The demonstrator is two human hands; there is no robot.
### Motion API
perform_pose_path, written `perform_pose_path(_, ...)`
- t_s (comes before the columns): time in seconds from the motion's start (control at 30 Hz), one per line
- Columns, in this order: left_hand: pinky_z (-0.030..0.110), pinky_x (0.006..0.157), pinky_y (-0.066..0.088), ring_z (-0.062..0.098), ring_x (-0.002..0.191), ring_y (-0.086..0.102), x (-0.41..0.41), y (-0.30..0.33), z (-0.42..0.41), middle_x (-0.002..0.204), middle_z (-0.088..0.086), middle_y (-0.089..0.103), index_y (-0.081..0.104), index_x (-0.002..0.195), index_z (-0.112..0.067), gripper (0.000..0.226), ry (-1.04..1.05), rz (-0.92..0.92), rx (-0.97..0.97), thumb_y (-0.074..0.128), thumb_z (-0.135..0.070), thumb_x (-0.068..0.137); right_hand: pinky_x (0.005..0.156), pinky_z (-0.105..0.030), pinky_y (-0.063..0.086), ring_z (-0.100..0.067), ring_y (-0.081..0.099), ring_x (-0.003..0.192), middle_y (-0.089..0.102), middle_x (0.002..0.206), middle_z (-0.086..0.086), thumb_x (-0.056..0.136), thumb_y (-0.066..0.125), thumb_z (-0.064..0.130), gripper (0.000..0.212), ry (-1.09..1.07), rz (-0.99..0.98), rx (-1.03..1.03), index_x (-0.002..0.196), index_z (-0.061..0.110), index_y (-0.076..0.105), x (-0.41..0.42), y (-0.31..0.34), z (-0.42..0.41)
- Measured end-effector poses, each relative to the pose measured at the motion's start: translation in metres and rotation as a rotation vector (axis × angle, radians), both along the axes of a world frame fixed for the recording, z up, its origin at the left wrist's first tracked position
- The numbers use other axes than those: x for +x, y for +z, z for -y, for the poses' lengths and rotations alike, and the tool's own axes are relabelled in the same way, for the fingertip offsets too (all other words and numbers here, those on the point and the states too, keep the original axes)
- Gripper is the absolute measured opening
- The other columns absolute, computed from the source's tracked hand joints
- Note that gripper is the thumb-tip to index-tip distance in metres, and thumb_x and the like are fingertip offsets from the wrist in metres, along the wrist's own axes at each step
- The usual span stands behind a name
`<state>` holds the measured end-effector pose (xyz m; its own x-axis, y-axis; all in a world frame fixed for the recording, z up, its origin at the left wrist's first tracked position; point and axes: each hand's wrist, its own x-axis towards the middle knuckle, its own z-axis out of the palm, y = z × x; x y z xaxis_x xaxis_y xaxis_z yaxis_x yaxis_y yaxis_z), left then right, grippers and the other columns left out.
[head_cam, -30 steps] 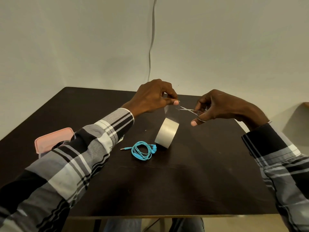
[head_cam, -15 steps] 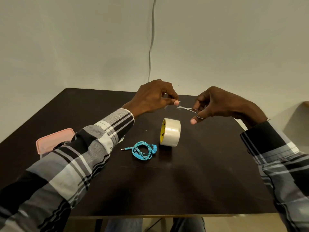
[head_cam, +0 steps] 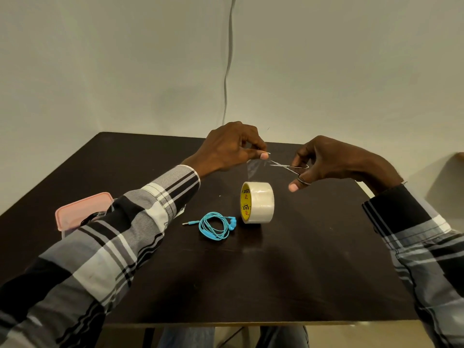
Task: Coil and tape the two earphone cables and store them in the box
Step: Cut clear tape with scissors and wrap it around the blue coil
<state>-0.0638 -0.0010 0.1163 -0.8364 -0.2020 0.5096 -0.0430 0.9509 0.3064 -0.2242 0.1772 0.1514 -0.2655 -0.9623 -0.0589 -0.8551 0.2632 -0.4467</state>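
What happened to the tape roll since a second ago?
The clear tape roll with the yellow core was hanging tilted from its strip a second ago; cut free, it dropped and now stands on edge on the dark table. The left hand still pinches the cut strip of clear tape, and the right hand still holds the small metal scissors. The coiled blue earphones stayed put.

The left sleeve (head_cam: 120, 237) covers most of the pink box (head_cam: 75, 214), so what lies inside cannot be told. The clear tape piece (head_cam: 254, 165) is nearly invisible against the dark tabletop (head_cam: 301, 259), its edges uncertain. The scissors (head_cam: 288, 167) handles are buried in the right hand (head_cam: 331, 162). Both forearms run off the near edge.
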Motion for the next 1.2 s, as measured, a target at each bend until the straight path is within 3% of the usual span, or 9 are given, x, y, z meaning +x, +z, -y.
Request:
perform_pose_path(0.17, 0.026, 0.066, 0.043, 0.006, 0.082, 0.054, -0.001, 0.000, 0.000, 0.078, -0.022, 0.057, 0.076, 0.093, -0.029, 0.023, -0.009, -0.007, 0.020, 0.068, -0.049, 0.084, 0.059, -0.023, 0.041, -0.006, 0.051, 0.059, 0.072, 0.079, -0.010, 0.049, 0.086, 0.052, 0.047, 0.031, 0.000, -0.002, 0.077, 0.016, 0.075, 0.002, 0.002, 0.004)
perform_pose_path(0.3, 0.028, 0.068, 0.045, 0.010, 0.083, 0.057, -0.002, 0.000, -0.002, 0.083, -0.018, 0.061, 0.076, 0.093, -0.028, 0.022, -0.032, -0.021, 0.033, 0.069, -0.046, 0.084, 0.061, -0.025, 0.042, -0.010, 0.055, 0.064, 0.072, 0.078, -0.008, 0.050, 0.086, 0.051, 0.047, 0.046, -0.002, 0.000, 0.078, 0.016, 0.076, 0.004, 0.004, 0.008)
perform_pose_path(0.47, 0.028, 0.068, 0.045, 0.009, 0.082, 0.057, -0.002, -0.002, 0.000, 0.085, -0.012, 0.067, 0.077, 0.094, -0.027, 0.023, -0.045, -0.035, 0.060, 0.070, -0.045, 0.083, 0.060, -0.020, 0.041, -0.003, 0.055, 0.058, 0.066, 0.061, 0.008, 0.058, 0.091, 0.035, 0.027, 0.036, 0.010, 0.014, 0.074, 0.021, 0.075, 0.002, 0.003, 0.011)
perform_pose_path(0.57, 0.026, 0.069, 0.045, 0.009, 0.083, 0.057, -0.003, -0.004, 0.000, 0.085, -0.012, 0.067, 0.077, 0.094, -0.028, 0.021, -0.042, -0.042, 0.098, 0.071, -0.045, 0.083, 0.060, -0.020, 0.041, -0.004, 0.054, 0.060, 0.070, 0.069, 0.001, 0.058, 0.090, 0.039, 0.032, 0.042, -0.008, 0.021, 0.077, 0.019, 0.075, 0.004, 0.001, 0.011)
perform_pose_path(0.7, 0.030, 0.069, 0.047, 0.007, 0.081, 0.056, -0.003, -0.008, 0.001, 0.082, -0.014, 0.066, 0.076, 0.089, -0.032, 0.017, -0.047, -0.036, 0.110, 0.071, -0.047, 0.082, 0.052, -0.010, 0.038, 0.000, 0.050, 0.054, 0.072, 0.078, -0.006, 0.060, 0.090, 0.040, 0.035, 0.051, -0.023, 0.028, 0.080, 0.016, 0.075, 0.006, -0.002, 0.011)
perform_pose_path(0.83, 0.030, 0.069, 0.047, 0.008, 0.081, 0.057, -0.002, -0.007, 0.000, 0.081, -0.016, 0.065, 0.076, 0.090, -0.031, 0.019, -0.052, -0.038, 0.110, 0.071, -0.047, 0.082, 0.063, -0.023, 0.043, -0.008, 0.056, 0.064, 0.070, 0.069, 0.001, 0.057, 0.092, 0.040, 0.033, 0.021, -0.008, 0.021, 0.077, 0.019, 0.075, 0.005, -0.002, 0.014)
perform_pose_path(0.93, 0.029, 0.068, 0.047, 0.007, 0.081, 0.057, -0.002, -0.006, 0.002, 0.083, -0.016, 0.066, 0.076, 0.091, -0.031, 0.021, -0.049, -0.044, 0.103, 0.070, -0.049, 0.082, 0.062, -0.023, 0.043, -0.005, 0.054, 0.060, 0.067, 0.064, 0.004, 0.059, 0.092, 0.037, 0.031, 0.015, 0.004, 0.029, 0.076, 0.018, 0.074, 0.005, -0.001, 0.012)
perform_pose_path(1.03, 0.031, 0.068, 0.047, 0.007, 0.081, 0.056, -0.002, -0.008, 0.002, 0.082, -0.015, 0.065, 0.077, 0.092, -0.030, 0.020, -0.049, -0.041, 0.114, 0.071, -0.046, 0.082, 0.056, -0.016, 0.041, 0.002, 0.050, 0.054, 0.070, 0.079, -0.005, 0.060, 0.089, 0.044, 0.039, 0.036, -0.006, 0.069, 0.082, 0.015, 0.074, 0.007, 0.000, 0.009)
perform_pose_path(1.2, 0.039, 0.075, 0.051, 0.010, 0.084, 0.058, -0.004, -0.011, -0.003, 0.083, -0.015, 0.066, 0.077, 0.092, -0.028, 0.020, -0.052, -0.033, 0.132, 0.071, -0.045, 0.083, 0.064, -0.024, 0.041, -0.001, 0.052, 0.063, 0.071, 0.086, 0.000, 0.050, 0.083, 0.060, 0.053, 0.009, -0.011, 0.100, 0.084, 0.020, 0.074, 0.009, 0.001, 0.004)
